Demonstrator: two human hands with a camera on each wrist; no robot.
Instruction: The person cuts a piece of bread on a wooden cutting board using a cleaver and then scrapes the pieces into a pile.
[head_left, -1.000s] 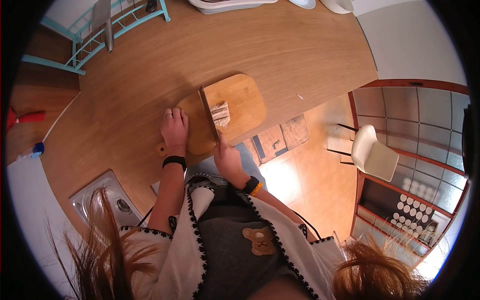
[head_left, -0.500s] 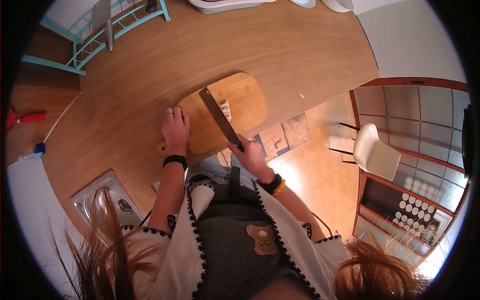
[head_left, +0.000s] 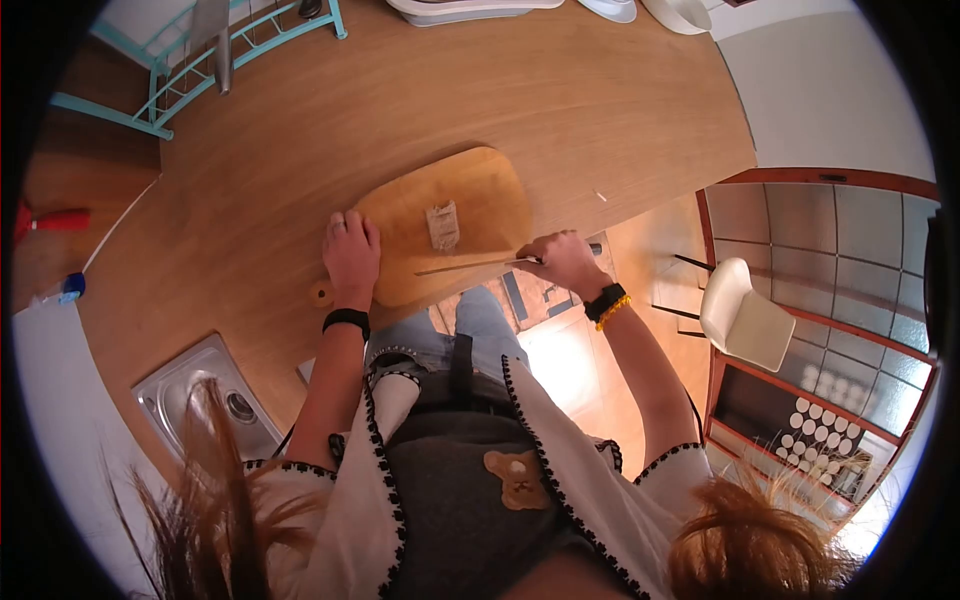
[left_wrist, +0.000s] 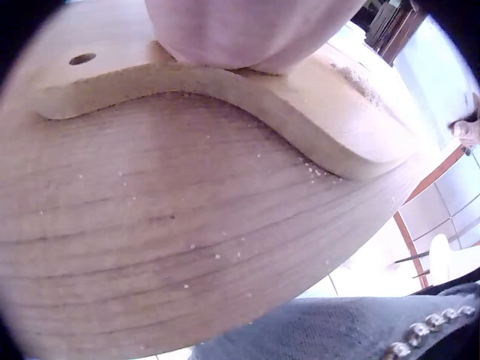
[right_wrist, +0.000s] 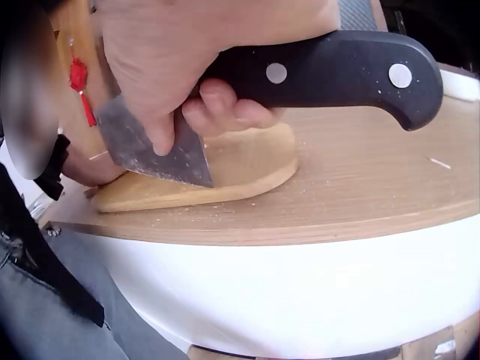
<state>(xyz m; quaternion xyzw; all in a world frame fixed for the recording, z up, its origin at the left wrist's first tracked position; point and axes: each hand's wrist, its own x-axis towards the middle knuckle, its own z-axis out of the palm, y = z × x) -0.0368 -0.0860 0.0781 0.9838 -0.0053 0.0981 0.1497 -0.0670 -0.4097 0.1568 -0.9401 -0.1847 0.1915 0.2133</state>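
My left hand (head_left: 352, 262) holds the wooden cutting board (head_left: 490, 185) at its left end, by the handle with a hole. In the left wrist view, that hand's underside lies against the board's narrow neck. My right hand (head_left: 567, 262) grips a kitchen knife (right_wrist: 330, 71) by its black riveted handle, thumb against the blade. In the head view the blade (head_left: 465, 266) appears edge-on as a thin line over the board's near side. A pale brown, crumbly block (head_left: 442, 228) with cut lines across it lies mid-board, apart from both hands.
Crumbs (left_wrist: 217, 256) dot the wooden counter (head_left: 300, 170) beside the board. A turquoise rack (head_left: 165, 95) with another knife (head_left: 222, 50) stands far left, a metal sink (head_left: 210, 395) near left. White dishes (head_left: 675, 14) sit at the back. A pale chair (head_left: 745, 315) stands right.
The knife has moved off the block toward the board's near right side and turned from steeply slanted to nearly level. My right hand went right with it, uncovering the block. My left hand stayed put.
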